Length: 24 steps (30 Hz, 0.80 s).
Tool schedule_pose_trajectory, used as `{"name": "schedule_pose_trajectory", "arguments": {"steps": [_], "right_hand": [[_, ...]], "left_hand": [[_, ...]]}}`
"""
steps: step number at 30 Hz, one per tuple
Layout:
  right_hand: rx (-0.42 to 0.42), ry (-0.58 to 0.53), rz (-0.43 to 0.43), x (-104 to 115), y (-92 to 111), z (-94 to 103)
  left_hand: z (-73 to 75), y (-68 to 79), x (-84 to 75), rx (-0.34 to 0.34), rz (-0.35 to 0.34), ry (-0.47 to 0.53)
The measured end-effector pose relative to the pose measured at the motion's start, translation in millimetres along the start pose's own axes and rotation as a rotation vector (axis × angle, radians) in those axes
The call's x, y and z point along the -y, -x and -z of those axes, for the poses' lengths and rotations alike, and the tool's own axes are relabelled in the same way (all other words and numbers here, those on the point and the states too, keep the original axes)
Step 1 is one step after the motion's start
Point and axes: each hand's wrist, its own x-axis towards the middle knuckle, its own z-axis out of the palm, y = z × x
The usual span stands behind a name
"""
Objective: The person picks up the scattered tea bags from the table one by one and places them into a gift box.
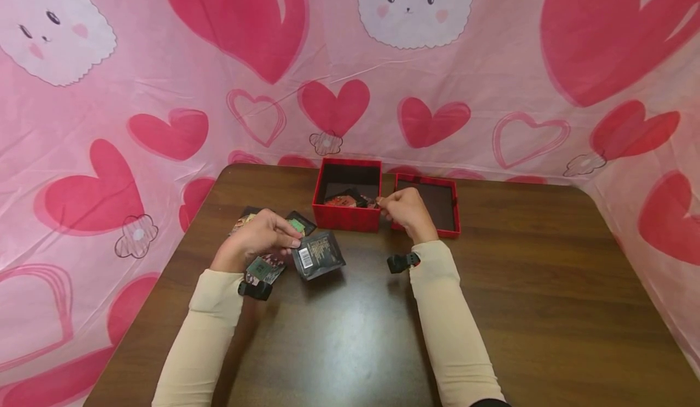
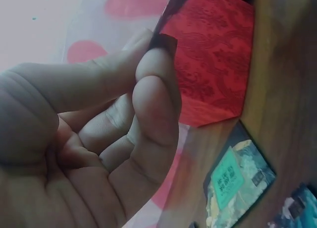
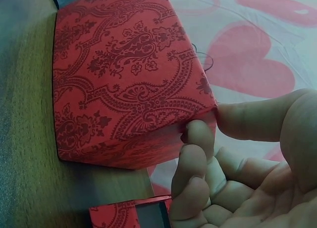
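My left hand (image 1: pixel 261 237) pinches a dark square sachet (image 1: pixel 322 260) by its corner between thumb and fingers. The sachet's back, with a white barcode label and small print, faces up, in front of the red box. In the left wrist view only its thin dark edge (image 2: pixel 171 10) shows. My right hand (image 1: pixel 407 209) grips the front right corner of the red patterned box (image 1: pixel 344 217), thumb on one side of the wall and fingertips on the other, as the right wrist view shows. Several colourful packets (image 1: pixel 341 200) lie inside the open box.
Right of the box lies its shallow red lid (image 1: pixel 443 203), dark inside facing up. Several sachets lie left of the box, among them one with a green label (image 1: pixel 302 223) and a floral one (image 1: pixel 265 268). A pink heart-patterned cloth (image 1: pixel 350 61) hangs behind the wooden table (image 1: pixel 547 310).
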Motion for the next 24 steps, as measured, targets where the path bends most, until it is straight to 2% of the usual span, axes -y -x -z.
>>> {"name": "schedule_pose_trajectory", "arguments": {"steps": [9, 16, 24], "right_hand": [[-0.012, 0.005, 0.002, 1, 2, 2.0], [-0.004, -0.007, 0.011, 0, 1, 1.0], [0.001, -0.013, 0.006, -2, 2, -0.3]], "left_hand": [[3.6, -9.9, -10.2, 0.005, -0.062, 0.039], [3.9, -15.4, -12.6, 0.009, -0.075, 0.076], [7.7, -18.9, -18.4, -0.023, -0.067, 0.136]]}}
